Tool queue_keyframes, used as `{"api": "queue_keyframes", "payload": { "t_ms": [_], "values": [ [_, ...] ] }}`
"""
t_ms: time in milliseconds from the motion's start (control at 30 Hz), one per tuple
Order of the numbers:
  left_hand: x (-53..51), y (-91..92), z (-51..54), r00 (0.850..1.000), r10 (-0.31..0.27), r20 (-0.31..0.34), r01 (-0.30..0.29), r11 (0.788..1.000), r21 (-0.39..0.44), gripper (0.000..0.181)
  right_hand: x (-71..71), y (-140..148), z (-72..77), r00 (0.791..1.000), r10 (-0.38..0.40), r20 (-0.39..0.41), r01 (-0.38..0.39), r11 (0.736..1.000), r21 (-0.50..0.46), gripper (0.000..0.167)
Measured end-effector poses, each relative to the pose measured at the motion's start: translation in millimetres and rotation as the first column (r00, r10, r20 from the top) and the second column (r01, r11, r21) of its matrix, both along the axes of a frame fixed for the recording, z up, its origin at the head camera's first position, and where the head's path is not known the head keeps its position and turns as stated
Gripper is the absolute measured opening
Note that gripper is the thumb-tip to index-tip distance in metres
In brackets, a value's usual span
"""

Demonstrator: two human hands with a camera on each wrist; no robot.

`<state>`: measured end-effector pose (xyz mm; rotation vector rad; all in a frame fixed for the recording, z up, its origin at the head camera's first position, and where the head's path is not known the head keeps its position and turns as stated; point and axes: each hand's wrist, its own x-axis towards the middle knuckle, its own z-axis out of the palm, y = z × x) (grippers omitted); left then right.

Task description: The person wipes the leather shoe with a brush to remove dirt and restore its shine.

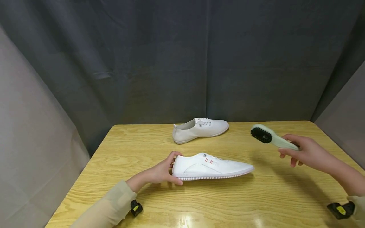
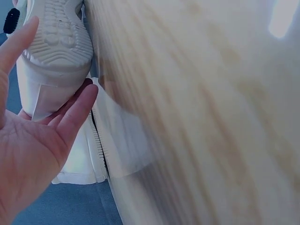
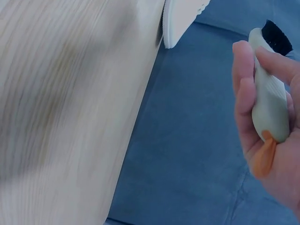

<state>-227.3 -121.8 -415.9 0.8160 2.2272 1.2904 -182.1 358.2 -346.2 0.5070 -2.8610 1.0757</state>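
Left hand [image 1: 159,172] pinching heel of near white shoe [image 1: 199,169], mid-counter [image 1: 134,148], toe right. Right hand [image 1: 310,153] gripping brush [image 1: 275,139] by its handle, raised over the right side, black bristles clear of the shoe. Far shoe [image 1: 196,131] on the counter behind, toe right. Dark curtain [image 1: 159,63] beyond.

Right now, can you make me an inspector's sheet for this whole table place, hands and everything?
Surface: wooden table, shiny in spots
Job's things: nearer white shoe, held; farther white shoe, resting on the table; pale green brush, held above the table
Clutter: nothing seen
Hands: left hand grips the nearer shoe's heel; right hand grips the brush's handle
Cables: nothing seen
Surroundings: dark curtain behind, paler cloth at both sides
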Motion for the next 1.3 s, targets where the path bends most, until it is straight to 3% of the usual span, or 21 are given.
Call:
{"api": "queue_keyframes", "payload": {
  "t_ms": [400,700,933,1167,1300],
  "values": [
    [1.2,0.9,2.6,1.000,-0.001,-0.002,0.001,0.999,-0.041,0.083,-0.2,-22,9.4,1.000,-0.006,0.011,0.006,1.000,-0.014,0.021],
    [1.1,0.4,3.2,1.000,-0.011,-0.011,0.011,0.998,-0.066,0.083,-3.4,-41,12.5,0.997,-0.030,0.065,0.031,0.999,-0.020,0.030],
    [0.8,0.2,2.2,1.000,0.003,-0.001,-0.003,0.999,-0.049,0.084,-2.8,-63,8.9,1.000,-0.023,-0.014,0.022,0.998,-0.067,0.028],
    [0.3,-0.2,1.7,1.000,0.006,0.007,-0.006,1.000,-0.030,0.086,2.5,-104,10.0,0.998,0.048,-0.039,-0.051,0.993,-0.103,0.027],
    [-2.4,-1.2,-1.0,1.000,-0.003,0.005,0.003,1.000,-0.015,0.086,6.6,-129,7.0,0.992,0.084,-0.099,-0.095,0.990,-0.106,0.024]
  ]
}}
